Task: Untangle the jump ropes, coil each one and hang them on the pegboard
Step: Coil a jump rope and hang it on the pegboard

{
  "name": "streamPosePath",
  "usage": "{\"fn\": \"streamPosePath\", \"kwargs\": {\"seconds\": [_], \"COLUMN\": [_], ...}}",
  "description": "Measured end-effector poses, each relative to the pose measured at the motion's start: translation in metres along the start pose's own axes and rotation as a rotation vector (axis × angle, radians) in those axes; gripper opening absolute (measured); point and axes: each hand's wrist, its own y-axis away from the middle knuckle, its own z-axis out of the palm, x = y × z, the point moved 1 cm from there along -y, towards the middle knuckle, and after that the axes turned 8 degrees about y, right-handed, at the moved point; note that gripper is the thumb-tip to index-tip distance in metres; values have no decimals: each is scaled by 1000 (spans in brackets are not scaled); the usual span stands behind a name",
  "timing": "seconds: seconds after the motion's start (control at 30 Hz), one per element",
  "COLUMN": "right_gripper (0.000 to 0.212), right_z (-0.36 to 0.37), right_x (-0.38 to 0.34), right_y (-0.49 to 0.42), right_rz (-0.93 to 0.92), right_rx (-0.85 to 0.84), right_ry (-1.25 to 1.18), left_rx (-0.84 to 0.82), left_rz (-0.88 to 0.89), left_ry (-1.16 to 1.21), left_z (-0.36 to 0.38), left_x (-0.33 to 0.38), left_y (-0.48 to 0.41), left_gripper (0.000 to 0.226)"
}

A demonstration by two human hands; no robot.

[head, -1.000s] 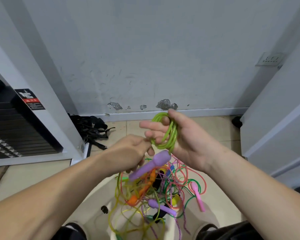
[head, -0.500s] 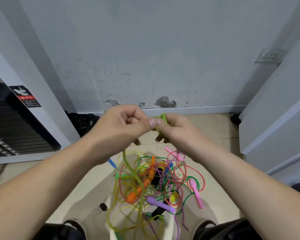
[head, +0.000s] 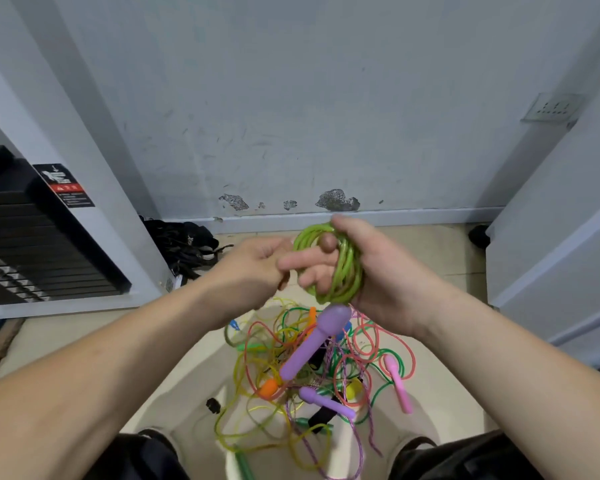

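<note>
A lime-green jump rope (head: 343, 268) is wound in a coil around the fingers of my right hand (head: 371, 271), thumb on top of the coil. My left hand (head: 253, 268) is right beside it, fingers curled, touching the right fingers near the rope; what it pinches is hidden. A purple handle (head: 314, 342) hangs just under the coil. Below on the floor lies a tangled pile of ropes (head: 312, 372) in yellow, red, green and purple, with orange, pink and purple handles.
A scuffed grey wall (head: 291, 116) stands ahead. A black weight stack (head: 32, 244) in a white frame is at the left, black straps (head: 184, 247) lie by the baseboard, and a white panel (head: 561, 220) is at the right. My knees frame the pile.
Half a second ago both hands were pressed together at the rope. Now they have dropped slightly, the green coil shows around my right fingers, and the purple handle dangles below it.
</note>
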Motion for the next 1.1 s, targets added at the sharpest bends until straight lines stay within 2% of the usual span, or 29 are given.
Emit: {"fn": "streamPosePath", "kwargs": {"seconds": [0.07, 0.2, 0.33, 0.4, 0.47, 0.5, 0.57, 0.63, 0.73, 0.8, 0.87, 0.93, 1.03, 1.1], "right_gripper": [36, 39, 46, 38, 34, 37, 42, 44, 57, 54, 40, 33, 34, 36], "right_z": [-7, -25, -39, -45, -48, -48, -44, -32, -14, -3, 4, 7, -1, -10], "right_x": [-2, 1, 1, 4, 8, 9, 10, 9, 7, 10, 13, 11, 2, -4], "right_y": [-4, -13, -18, -19, -20, -22, -23, -20, -13, -6, -2, -3, -6, -6], "right_rz": [-29, -105, -184, -254, -273, -255, -197, -113, -29, 21, 8, -25, -60, -70], "right_rx": [80, 329, 611, 701, 686, 653, 550, 413, 202, 33, -62, -49, -8, 41], "right_ry": [-98, -72, 306, 620, 927, 977, 889, 676, 556, 572, 519, 309, -23, -190], "left_rx": [-85, -193, -329, -359, -323, -261, -83, 81, 217, 251, 255, 207, 12, -96], "left_rz": [-106, -203, -272, -240, -127, -55, 56, 123, 184, 222, 224, 129, -84, -161], "left_ry": [-43, -153, -172, -133, -65, 3, 197, 259, 89, -14, -98, -174, -182, -169], "left_z": [7, 26, 39, 38, 30, 25, 9, -6, -19, -22, -22, -22, -13, -1], "left_x": [-9, -15, -3, 9, 23, 30, 39, 39, 26, 19, 16, 11, -1, -6], "left_y": [0, 7, 18, 22, 22, 21, 16, 10, 5, 3, 1, -1, -1, 3], "left_gripper": [37, 32, 28, 20, 17, 16, 18, 22, 23, 22, 26, 32, 36, 34]}}
